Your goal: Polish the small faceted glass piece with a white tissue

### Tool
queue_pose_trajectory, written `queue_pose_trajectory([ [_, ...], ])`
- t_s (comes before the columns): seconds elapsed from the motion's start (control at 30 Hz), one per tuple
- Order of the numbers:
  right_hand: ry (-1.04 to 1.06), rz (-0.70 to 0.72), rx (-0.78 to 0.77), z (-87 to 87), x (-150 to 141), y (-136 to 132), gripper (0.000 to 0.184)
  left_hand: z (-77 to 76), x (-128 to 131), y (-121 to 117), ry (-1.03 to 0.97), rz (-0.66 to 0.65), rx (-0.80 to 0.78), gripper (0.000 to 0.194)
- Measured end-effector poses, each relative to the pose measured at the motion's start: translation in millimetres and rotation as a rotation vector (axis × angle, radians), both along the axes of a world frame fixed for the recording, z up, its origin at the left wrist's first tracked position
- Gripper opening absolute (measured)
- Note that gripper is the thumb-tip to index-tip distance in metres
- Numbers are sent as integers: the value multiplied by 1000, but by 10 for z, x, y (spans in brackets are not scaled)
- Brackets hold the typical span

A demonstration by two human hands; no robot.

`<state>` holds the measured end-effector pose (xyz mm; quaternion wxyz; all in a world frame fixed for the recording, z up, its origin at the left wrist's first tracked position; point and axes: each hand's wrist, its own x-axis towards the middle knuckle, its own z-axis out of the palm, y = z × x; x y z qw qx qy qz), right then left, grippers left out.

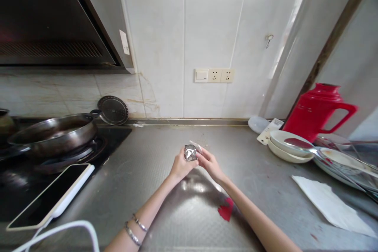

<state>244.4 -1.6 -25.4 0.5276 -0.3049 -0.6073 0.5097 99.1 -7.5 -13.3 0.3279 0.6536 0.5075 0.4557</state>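
Note:
Both my hands meet over the middle of the steel counter (153, 165). My left hand (180, 164) is closed around a small crumpled silver foil packet (190, 152), held up off the counter. My right hand (208, 161) pinches the packet's right side, where a pale flap sticks up. Two bracelets sit on my left wrist. A small red scrap (226, 209) lies on the counter under my right forearm.
A dark frying pan (56, 134) stands on the hob at left, a round lid (113, 110) leaning behind it. A phone (51, 195) with white cable lies front left. At right: red jug (317, 111), stacked bowls (289, 145), plates, white paper (330, 202).

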Motion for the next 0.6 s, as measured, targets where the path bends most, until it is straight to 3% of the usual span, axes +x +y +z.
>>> queue_pose_trajectory([
  [0.1,71,52,-57,4,-16,-20,55,-32,-10,14,8,-27,13,50],
  [0.27,132,11,-147,36,-29,-46,49,-93,-35,37,-2,-60,-10,97],
  [0.37,157,-16,-181,48,3,-19,45,-127,-47,46,10,-182,49,117],
  [0.47,184,-19,-259,68,57,23,43,-153,-64,54,33,-233,102,121],
  [0.6,174,12,-317,100,96,36,41,-135,-118,72,122,-174,64,115],
])
